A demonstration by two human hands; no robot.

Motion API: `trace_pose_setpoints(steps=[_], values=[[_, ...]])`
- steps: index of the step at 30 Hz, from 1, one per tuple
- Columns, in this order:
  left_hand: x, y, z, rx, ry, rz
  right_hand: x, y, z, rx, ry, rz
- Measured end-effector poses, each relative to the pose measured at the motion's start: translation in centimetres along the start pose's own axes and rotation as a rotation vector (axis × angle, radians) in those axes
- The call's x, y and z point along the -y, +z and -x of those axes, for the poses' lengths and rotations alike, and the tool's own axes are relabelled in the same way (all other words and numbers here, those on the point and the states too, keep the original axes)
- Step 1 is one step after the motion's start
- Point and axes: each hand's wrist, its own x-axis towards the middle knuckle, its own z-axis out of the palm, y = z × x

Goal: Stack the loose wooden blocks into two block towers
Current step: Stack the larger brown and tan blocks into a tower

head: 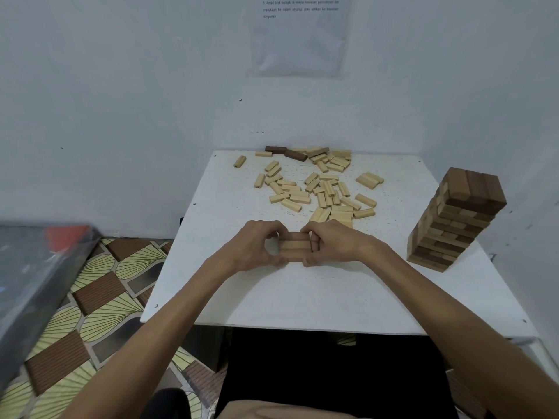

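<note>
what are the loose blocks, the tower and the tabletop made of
Loose blocks: pale wood, matte, apparently unvarnished. Tower: wood too, some blocks darker brown, perhaps stained. Table: white matte board with dark specks; probably painted or laminated, core unclear.

3 blocks (295,245) flat, side-by-side, centre | loose pile (314,189) behind | 1 tower (453,219) (dark-topped) right

A paper sheet (299,40) on the wall (121,86) carries small printed lines; one begins "5. Ambil blok", the rest is too blurred to read.

white table (302,297) against pale wall (121,86); taped paper sheet (299,34); patterned floor (99,297).
</note>
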Motion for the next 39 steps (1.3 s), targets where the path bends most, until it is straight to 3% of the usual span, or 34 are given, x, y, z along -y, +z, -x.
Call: trace_pose_setpoints(steps=[17, 24, 39], values=[[0.1, 0.6, -0.6, -0.002, 0.032, 0.000, -2.0, 1.6, 1.2, -0.253, -0.273, 0.051], [-0.5, -1.3, -1.3, 0.011, 0.080, -0.005, -0.6, -1.5, 1.9, -0.222, -0.233, 0.126], [-10.2, -9.9, -8.7, 0.028, 0.391, -0.034, 1.1, -14.0, 8.8, -0.399, -0.123, 0.058]])
